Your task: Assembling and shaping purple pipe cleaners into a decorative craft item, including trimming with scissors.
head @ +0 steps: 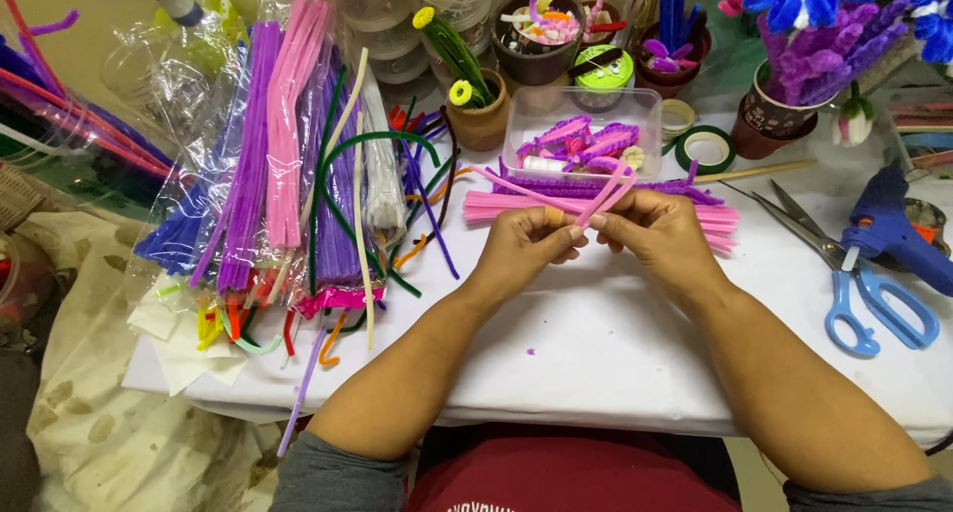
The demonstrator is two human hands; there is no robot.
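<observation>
Both my hands meet at the middle of the white table (pixel 596 343). My left hand (pixel 524 246) and my right hand (pixel 657 232) pinch a single pink pipe cleaner (pixel 606 196) between thumbs and fingertips; it is bent into a narrow loop with one end running off to the left. Just behind my hands lies a flat bundle of pink pipe cleaners (pixel 496 206), and behind that a row of purple pipe cleaners (pixel 586 188).
Bags of purple, pink and green pipe cleaners (pixel 288 164) cover the left side. A clear plastic box (pixel 584 135), clay pots (pixel 478 115), green tape rolls (pixel 705 148), blue-handled scissors (pixel 856 284) and a blue glue gun (pixel 898 236) stand behind and to the right.
</observation>
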